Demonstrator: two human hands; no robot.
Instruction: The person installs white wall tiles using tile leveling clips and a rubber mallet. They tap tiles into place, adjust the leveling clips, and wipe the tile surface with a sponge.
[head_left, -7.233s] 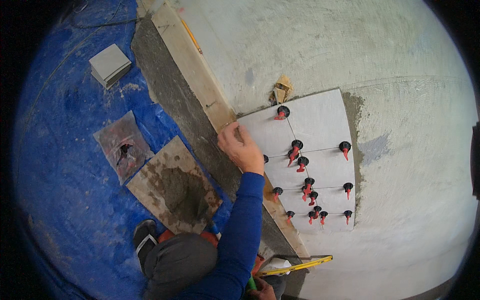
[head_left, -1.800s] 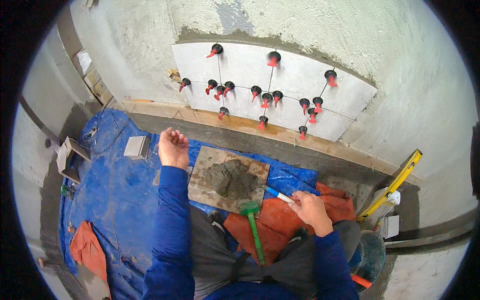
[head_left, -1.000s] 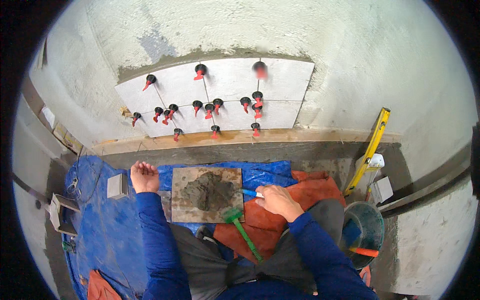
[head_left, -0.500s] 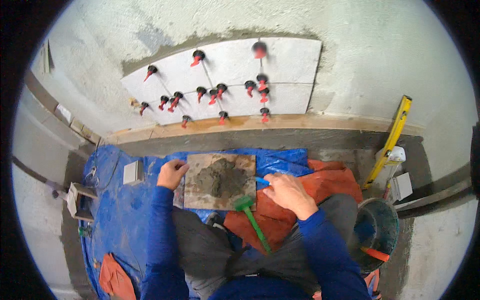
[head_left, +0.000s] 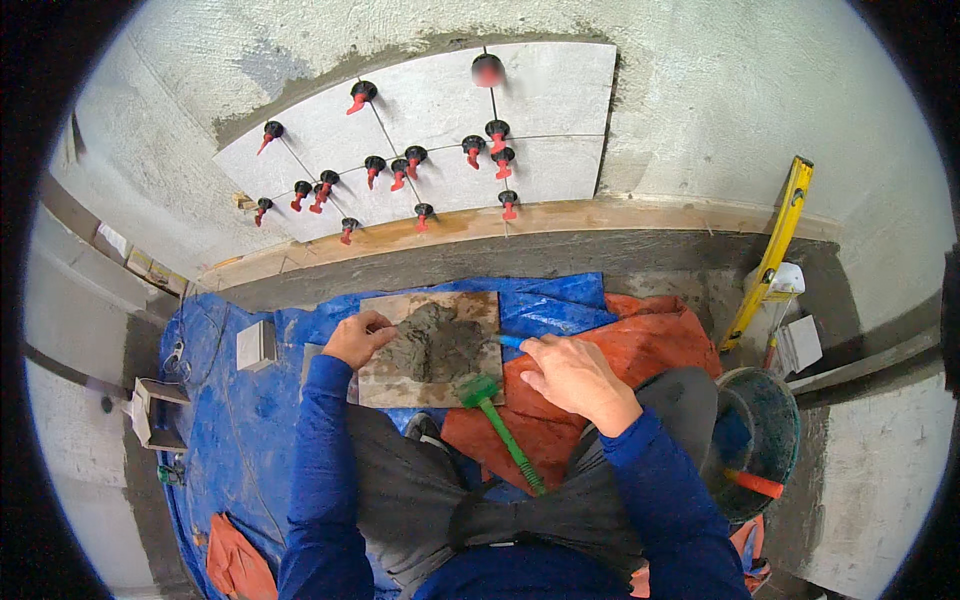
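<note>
My right hand [head_left: 580, 378] grips a trowel by its blue handle [head_left: 511, 341]; its blade blends into the grey mortar. That mortar [head_left: 436, 343] lies heaped on a tile-like board [head_left: 379, 392] on the floor before me. At the board's left edge, my left hand [head_left: 358, 338] has its fingers curled close to the heap; whether they pinch anything is hidden. A green mallet [head_left: 480, 391] rests with its head at the board's near edge and its handle toward my lap.
White tiles [head_left: 560, 90] with red-and-black levelling clips cover the wall above a wooden batten [head_left: 640, 216]. A yellow spirit level [head_left: 768, 255] leans at right, near a dark bucket [head_left: 762, 395]. Blue tarp [head_left: 225, 420] and orange cloth [head_left: 650, 335] cover the floor; a box-like tile piece [head_left: 256, 345] sits left.
The view has shifted, so the wall and board sit higher in it. My left hand has come in over the board toward the mortar. My right hand still holds the trowel.
</note>
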